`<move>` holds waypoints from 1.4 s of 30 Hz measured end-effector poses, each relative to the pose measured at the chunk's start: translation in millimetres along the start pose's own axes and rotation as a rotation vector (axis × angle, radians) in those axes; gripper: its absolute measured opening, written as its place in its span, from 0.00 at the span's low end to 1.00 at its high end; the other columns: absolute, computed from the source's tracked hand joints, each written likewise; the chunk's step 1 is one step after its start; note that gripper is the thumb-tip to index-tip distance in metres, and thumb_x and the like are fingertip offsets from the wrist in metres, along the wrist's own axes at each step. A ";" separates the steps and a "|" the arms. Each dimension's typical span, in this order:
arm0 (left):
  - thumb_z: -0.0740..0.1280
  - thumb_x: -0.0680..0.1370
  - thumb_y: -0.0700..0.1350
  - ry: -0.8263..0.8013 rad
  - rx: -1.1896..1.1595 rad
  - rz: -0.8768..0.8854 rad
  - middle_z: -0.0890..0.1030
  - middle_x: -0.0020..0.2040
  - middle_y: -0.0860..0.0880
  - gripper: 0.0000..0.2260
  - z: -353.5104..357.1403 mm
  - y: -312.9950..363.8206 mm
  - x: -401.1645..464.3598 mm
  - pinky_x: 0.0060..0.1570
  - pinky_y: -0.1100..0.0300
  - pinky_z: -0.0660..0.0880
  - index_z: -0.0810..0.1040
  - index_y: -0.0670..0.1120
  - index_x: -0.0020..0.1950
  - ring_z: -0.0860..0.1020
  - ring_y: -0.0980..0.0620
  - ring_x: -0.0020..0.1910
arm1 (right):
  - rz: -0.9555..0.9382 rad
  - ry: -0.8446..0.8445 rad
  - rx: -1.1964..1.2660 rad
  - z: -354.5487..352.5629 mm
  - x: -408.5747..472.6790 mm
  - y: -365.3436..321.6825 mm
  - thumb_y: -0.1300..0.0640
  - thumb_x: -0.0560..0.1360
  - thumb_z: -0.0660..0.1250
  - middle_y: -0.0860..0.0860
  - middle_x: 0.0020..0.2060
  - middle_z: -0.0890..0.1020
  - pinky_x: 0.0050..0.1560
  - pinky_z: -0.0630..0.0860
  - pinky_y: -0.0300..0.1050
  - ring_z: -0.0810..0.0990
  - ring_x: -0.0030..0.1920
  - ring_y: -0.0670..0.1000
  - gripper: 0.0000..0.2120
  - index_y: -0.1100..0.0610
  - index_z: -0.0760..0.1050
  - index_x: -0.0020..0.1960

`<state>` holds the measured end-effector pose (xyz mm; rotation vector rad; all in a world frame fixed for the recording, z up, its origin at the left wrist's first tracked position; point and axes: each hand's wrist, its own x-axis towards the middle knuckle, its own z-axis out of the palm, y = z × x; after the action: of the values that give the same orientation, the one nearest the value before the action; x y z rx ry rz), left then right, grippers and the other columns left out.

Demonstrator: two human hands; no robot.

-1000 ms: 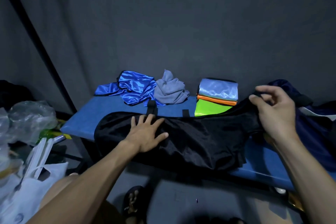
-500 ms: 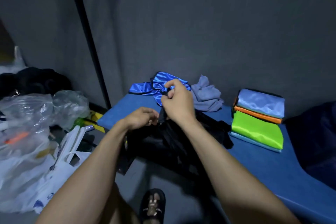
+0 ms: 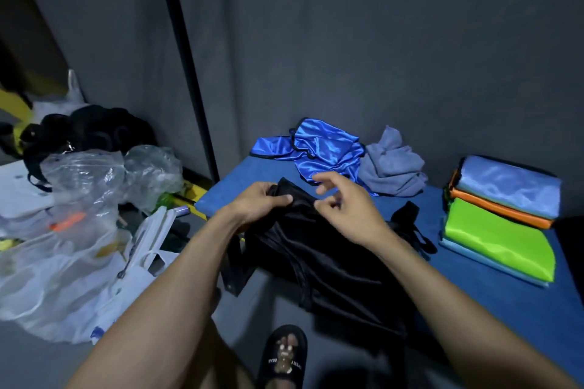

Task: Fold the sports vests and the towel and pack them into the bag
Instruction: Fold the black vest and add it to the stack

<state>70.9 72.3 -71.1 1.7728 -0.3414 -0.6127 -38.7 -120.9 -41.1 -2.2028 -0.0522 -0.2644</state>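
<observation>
Bag (image 3: 319, 262): frame centre, on worktop (image 3: 521, 303), being opened for packing.
Left hand (image 3: 262, 202): grips bag's edge.
Right hand (image 3: 344, 208): fingers curled, pinching same edge.

Two hands (image 3: 262, 202) (image 3: 344, 211), one black bag (image 3: 331, 268), one crumpled blue vest (image 3: 325, 148), one grey towel (image 3: 392, 167), four folded vests (image 3: 502, 221)
</observation>
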 end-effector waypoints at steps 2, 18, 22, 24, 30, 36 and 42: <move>0.71 0.80 0.41 0.035 -0.009 0.063 0.87 0.49 0.47 0.04 2.1 -3.5 1.0 0.51 0.56 0.81 0.83 0.43 0.53 0.84 0.48 0.47 | -0.136 -0.002 -0.432 -28.1 -28.1 21.2 0.54 0.76 0.72 0.47 0.51 0.79 0.48 0.76 0.43 0.79 0.47 0.47 0.17 0.50 0.76 0.64; 0.70 0.80 0.48 0.277 0.275 0.108 0.77 0.37 0.49 0.10 4.6 0.2 6.0 0.41 0.54 0.73 0.75 0.44 0.43 0.76 0.52 0.36 | 0.103 0.093 -0.825 -59.7 -54.0 69.1 0.54 0.83 0.61 0.48 0.44 0.78 0.45 0.60 0.50 0.72 0.49 0.55 0.06 0.51 0.74 0.48; 0.71 0.78 0.48 0.337 0.358 0.057 0.81 0.36 0.49 0.09 3.7 1.4 7.0 0.41 0.55 0.75 0.78 0.43 0.42 0.79 0.51 0.36 | 0.289 0.033 -0.735 -57.0 -39.0 64.8 0.55 0.83 0.56 0.50 0.49 0.76 0.49 0.63 0.52 0.72 0.54 0.57 0.07 0.51 0.71 0.48; 0.71 0.77 0.48 0.360 0.402 0.034 0.81 0.35 0.50 0.09 3.3 3.7 5.5 0.39 0.58 0.75 0.77 0.47 0.39 0.79 0.53 0.35 | 0.336 0.007 -0.742 -53.7 -35.3 65.8 0.56 0.82 0.56 0.50 0.49 0.76 0.49 0.62 0.52 0.72 0.54 0.57 0.07 0.51 0.72 0.47; 0.67 0.77 0.50 0.424 0.507 0.012 0.80 0.37 0.50 0.10 4.7 15.3 -2.0 0.37 0.56 0.72 0.77 0.43 0.43 0.77 0.51 0.36 | 0.389 0.043 -0.723 -50.9 -30.8 67.6 0.54 0.81 0.56 0.50 0.47 0.76 0.50 0.62 0.51 0.72 0.53 0.57 0.09 0.52 0.71 0.45; 0.70 0.77 0.52 0.380 0.508 -0.114 0.79 0.37 0.48 0.10 2.4 16.5 -2.2 0.37 0.57 0.72 0.75 0.48 0.40 0.76 0.49 0.35 | 0.351 0.074 -0.805 -42.7 -33.9 67.0 0.52 0.81 0.56 0.51 0.49 0.77 0.50 0.63 0.52 0.72 0.52 0.56 0.08 0.53 0.70 0.47; 0.74 0.76 0.48 0.458 0.631 -0.063 0.81 0.43 0.48 0.09 5.1 13.7 -3.5 0.40 0.58 0.70 0.76 0.49 0.42 0.81 0.46 0.44 | 0.220 -0.044 -0.956 -53.9 -36.6 72.8 0.45 0.84 0.55 0.50 0.58 0.76 0.56 0.65 0.53 0.72 0.60 0.56 0.14 0.51 0.74 0.62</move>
<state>66.2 66.1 -58.2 2.4671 -0.1650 -0.1199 -74.0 -205.5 -74.7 -3.1278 0.3617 -0.1205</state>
